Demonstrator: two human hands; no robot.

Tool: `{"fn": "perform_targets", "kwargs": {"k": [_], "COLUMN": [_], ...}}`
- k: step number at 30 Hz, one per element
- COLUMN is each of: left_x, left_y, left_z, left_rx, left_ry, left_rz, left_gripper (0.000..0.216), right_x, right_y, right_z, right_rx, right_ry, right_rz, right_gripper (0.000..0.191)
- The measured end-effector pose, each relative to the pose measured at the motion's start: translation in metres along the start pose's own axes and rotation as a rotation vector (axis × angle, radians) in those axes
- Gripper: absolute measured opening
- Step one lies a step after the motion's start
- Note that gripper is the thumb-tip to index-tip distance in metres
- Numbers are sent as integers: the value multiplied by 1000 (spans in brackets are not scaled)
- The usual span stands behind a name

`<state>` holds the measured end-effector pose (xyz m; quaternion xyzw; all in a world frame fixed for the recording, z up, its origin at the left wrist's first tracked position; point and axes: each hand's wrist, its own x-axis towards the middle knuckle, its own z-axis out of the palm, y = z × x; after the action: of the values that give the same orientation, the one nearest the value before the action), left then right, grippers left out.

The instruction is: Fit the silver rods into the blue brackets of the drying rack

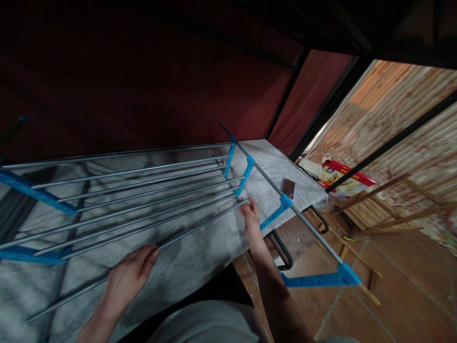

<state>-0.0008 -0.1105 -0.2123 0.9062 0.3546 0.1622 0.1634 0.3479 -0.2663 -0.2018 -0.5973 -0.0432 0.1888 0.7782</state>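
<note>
A loose grey metal tube [193,229] lies slanted across the near side of a rack frame. My left hand [132,269] is wrapped over the tube left of its middle. At the tube's far right end, my right hand [251,209] pinches it between thumb and fingers, close to a blue plastic bracket [243,177]. Several parallel tubes [153,205] run between blue brackets on the left and right. A long upright-side tube [271,183] passes through the right brackets. One lower blue bracket [317,280] sticks out beyond the table edge, beside my right forearm.
The rack rests on a grey cloth-covered table [210,245]. A dark phone [288,188] lies at its right. Black handle-like loops [282,252] jut from the near edge. Wooden frames [385,205] and a red-and-yellow box [346,178] stand on the tiled floor.
</note>
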Motion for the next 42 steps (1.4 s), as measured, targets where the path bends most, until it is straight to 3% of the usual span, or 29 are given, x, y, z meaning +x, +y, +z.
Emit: {"fn": "perform_targets", "kwargs": {"k": [4,12,19,34,42], "left_x": [1,9,4,17,19], "left_y": [3,5,-19,-36,-29], "left_z": [3,-5,-8,6,16], "left_rx": [-1,-19,-45,16,36], "left_ry": [-60,-53,10,127,205], "left_rz": [-51,-79,-94,210,279], "left_gripper": [52,48,40,46,43], "right_x": [0,5,11,-3,3], "right_y": [0,-6,-9,-37,-29], "right_z": [1,6,10,10,7], "right_rx": [284,418,495,464,517], "right_ry": [-187,-135,-34,-16,-39], "right_rz": [106,71,72,-19,34], "right_gripper": [20,23,22,34,21]}}
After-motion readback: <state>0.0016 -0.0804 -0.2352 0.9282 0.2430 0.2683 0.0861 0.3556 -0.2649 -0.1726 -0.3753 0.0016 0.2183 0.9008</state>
